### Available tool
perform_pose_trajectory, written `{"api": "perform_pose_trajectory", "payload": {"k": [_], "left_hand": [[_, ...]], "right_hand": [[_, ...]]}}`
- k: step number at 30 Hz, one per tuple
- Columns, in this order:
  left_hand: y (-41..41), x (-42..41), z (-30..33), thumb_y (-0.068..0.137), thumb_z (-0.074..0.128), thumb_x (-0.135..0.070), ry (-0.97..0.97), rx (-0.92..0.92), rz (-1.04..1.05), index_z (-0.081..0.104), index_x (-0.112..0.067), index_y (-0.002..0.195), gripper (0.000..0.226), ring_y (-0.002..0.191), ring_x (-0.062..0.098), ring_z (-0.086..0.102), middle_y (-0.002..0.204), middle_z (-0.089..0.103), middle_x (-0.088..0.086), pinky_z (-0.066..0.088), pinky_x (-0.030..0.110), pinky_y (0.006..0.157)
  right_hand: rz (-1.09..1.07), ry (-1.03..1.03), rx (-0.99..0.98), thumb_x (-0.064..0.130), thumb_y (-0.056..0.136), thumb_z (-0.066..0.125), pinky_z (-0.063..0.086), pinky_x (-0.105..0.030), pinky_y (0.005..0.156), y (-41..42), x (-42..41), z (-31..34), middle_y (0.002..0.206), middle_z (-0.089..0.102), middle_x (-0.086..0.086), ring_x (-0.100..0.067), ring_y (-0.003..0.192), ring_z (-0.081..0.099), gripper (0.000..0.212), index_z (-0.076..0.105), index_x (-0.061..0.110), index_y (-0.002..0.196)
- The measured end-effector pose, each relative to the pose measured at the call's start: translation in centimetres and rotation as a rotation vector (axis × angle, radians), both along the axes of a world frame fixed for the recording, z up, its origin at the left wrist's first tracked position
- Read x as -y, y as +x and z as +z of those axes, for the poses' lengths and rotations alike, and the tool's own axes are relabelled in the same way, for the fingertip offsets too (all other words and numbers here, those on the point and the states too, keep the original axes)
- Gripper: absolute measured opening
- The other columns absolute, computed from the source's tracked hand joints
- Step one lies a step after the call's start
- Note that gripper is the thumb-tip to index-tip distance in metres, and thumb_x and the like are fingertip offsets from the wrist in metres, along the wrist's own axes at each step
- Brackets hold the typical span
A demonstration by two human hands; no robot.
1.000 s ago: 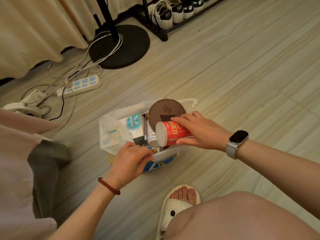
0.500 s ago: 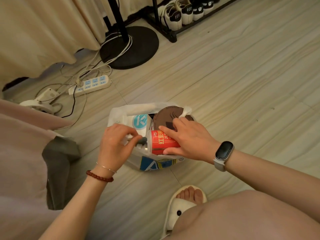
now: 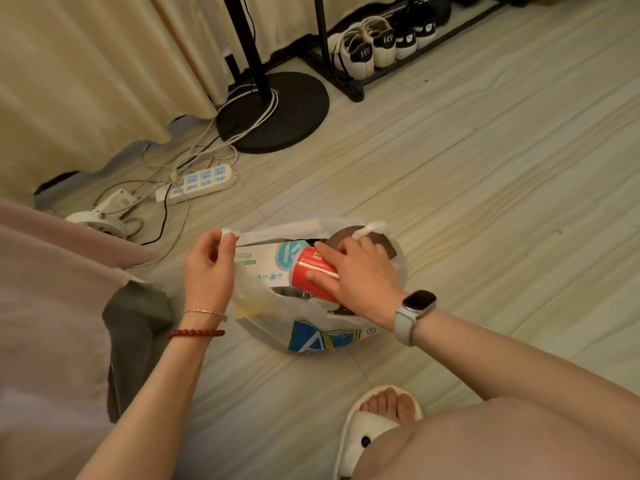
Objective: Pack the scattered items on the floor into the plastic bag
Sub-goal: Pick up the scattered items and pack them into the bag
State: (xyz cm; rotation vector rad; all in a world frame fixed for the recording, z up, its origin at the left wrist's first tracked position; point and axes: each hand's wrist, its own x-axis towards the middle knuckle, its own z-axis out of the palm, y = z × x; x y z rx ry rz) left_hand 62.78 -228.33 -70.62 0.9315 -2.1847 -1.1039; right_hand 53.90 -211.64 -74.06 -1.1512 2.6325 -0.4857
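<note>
Over at nine o'clock your left hand (image 3: 207, 268) pinches the bag handle (image 3: 228, 234) between thumb and fingertips, lifting that side so the mouth gapes. Keep that pull up and outward, because the opening looks crowded. The plastic bag (image 3: 311, 327) sits on the floor (image 3: 485, 202) dead centre, with a white tissue pack (image 3: 263, 258) lying across its nine o'clock side and a brown round lid (image 3: 377, 237) up at its one o'clock edge. At centre, your right hand (image 3: 360, 278) is wrapped round the red can (image 3: 311, 275), fingers curled over its side, the can lying tilted on top of the load and not yet settled inside. I'd say tip it so one end goes down into the dark gap just below it, then let go only once it sits below the rim. Watch the loose handle (image 3: 367, 229) at twelve o'clock; it could fold in under your hand.
</note>
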Motion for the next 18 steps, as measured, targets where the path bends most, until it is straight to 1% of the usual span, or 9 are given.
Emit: {"api": "perform_pose_trajectory", "payload": {"k": [2, 3, 6, 7, 9, 11, 14, 16, 18], "left_hand": [[0.2, -0.2, 0.4, 0.092, 0.048, -0.010, -0.021, -0.023, -0.020, 0.057, -0.009, 0.089, 0.010, 0.058, -0.013, 0.053, 0.070, 0.053, -0.006, 0.039, 0.004, 0.051], [0.3, -0.4, 0.5, 0.092, 0.049, -0.011, -0.026, -0.030, -0.037, 0.057, -0.009, 0.089, 0.009, 0.061, -0.011, 0.055, 0.072, 0.054, -0.005, 0.040, 0.005, 0.054], [0.5, -0.2, 0.1, 0.087, 0.057, -0.014, -0.012, 0.006, -0.064, 0.061, -0.011, 0.091, 0.006, 0.081, 0.008, 0.054, 0.085, 0.056, 0.000, 0.043, 0.014, 0.072], [0.5, -0.2, 0.0, 0.085, 0.059, -0.014, -0.008, 0.029, -0.064, 0.061, -0.010, 0.092, 0.008, 0.087, 0.013, 0.051, 0.088, 0.052, -0.002, 0.040, 0.009, 0.075], [0.4, 0.0, 0.1, 0.084, 0.061, -0.014, -0.031, 0.051, -0.054, 0.061, -0.010, 0.092, 0.009, 0.094, 0.012, 0.044, 0.092, 0.044, -0.005, 0.033, -0.001, 0.073], [0.0, 0.3, 0.5, 0.085, 0.059, -0.015, -0.058, 0.032, -0.020, 0.061, -0.012, 0.090, 0.005, 0.091, 0.010, 0.046, 0.095, 0.047, 0.000, 0.033, 0.001, 0.072], [-0.7, 0.2, 0.8, 0.090, 0.052, -0.017, 0.007, -0.037, -0.035, 0.057, -0.020, 0.083, 0.008, 0.067, -0.002, 0.055, 0.077, 0.056, -0.002, 0.042, 0.009, 0.063], [-1.2, -0.1, 0.7, 0.090, 0.052, -0.020, -0.001, -0.039, -0.060, 0.056, -0.022, 0.090, 0.005, 0.071, 0.005, 0.057, 0.076, 0.056, -0.005, 0.048, 0.019, 0.064], [-1.8, -0.6, 0.9, 0.090, 0.051, -0.019, 0.038, -0.054, -0.082, 0.055, -0.022, 0.101, 0.011, 0.069, 0.015, 0.055, 0.075, 0.055, -0.004, 0.049, 0.024, 0.058]], "right_hand": [[-0.031, -0.055, 0.037, 0.059, 0.088, 0.036, 0.037, -0.040, 0.095, 0.3, 1.0, 0.1, 0.125, 0.050, -0.010, -0.027, 0.112, 0.043, 0.061, 0.033, 0.023, 0.138], [-0.042, -0.090, 0.072, 0.058, 0.087, 0.039, 0.037, -0.039, 0.095, 0.3, 1.6, 0.1, 0.123, 0.050, -0.011, -0.027, 0.111, 0.043, 0.060, 0.036, 0.022, 0.136], [-0.007, -0.128, 0.190, 0.059, 0.083, 0.047, 0.035, -0.038, 0.095, 0.6, 3.2, 0.2, 0.118, 0.052, -0.010, -0.027, 0.109, 0.043, 0.060, 0.044, 0.022, 0.130], [0.000, -0.144, 0.235, 0.058, 0.082, 0.050, 0.035, -0.037, 0.095, 0.8, 3.6, 0.3, 0.117, 0.053, -0.011, -0.028, 0.109, 0.044, 0.060, 0.047, 0.022, 0.129], [-0.044, -0.228, 0.366, 0.050, 0.082, 0.057, 0.038, -0.036, 0.096, 0.3, 3.9, 0.7, 0.120, 0.056, -0.012, -0.027, 0.111, 0.048, 0.057, 0.051, 0.017, 0.127], [-0.092, -0.312, 0.491, 0.039, 0.083, 0.061, 0.041, -0.033, 0.095, -0.7, 3.6, 1.0, 0.124, 0.057, -0.011, -0.023, 0.112, 0.053, 0.052, 0.051, 0.014, 0.127], [-0.088, -0.315, 0.520, 0.035, 0.082, 0.063, 0.043, -0.028, 0.091, -1.4, 3.1, 0.9, 0.125, 0.056, -0.008, -0.017, 0.108, 0.054, 0.050, 0.051, 0.015, 0.127], [-0.069, -0.298, 0.523, 0.035, 0.081, 0.064, 0.042, -0.024, 0.087, -1.2, 3.0, 1.0, 0.123, 0.055, -0.006, -0.014, 0.105, 0.054, 0.050, 0.052, 0.016, 0.126], [-0.063, -0.291, 0.522, 0.033, 0.082, 0.063, 0.040, -0.021, 0.081, -1.2, 2.9, 1.0, 0.121, 0.055, -0.004, -0.010, 0.097, 0.051, 0.047, 0.052, 0.017, 0.125]]}}
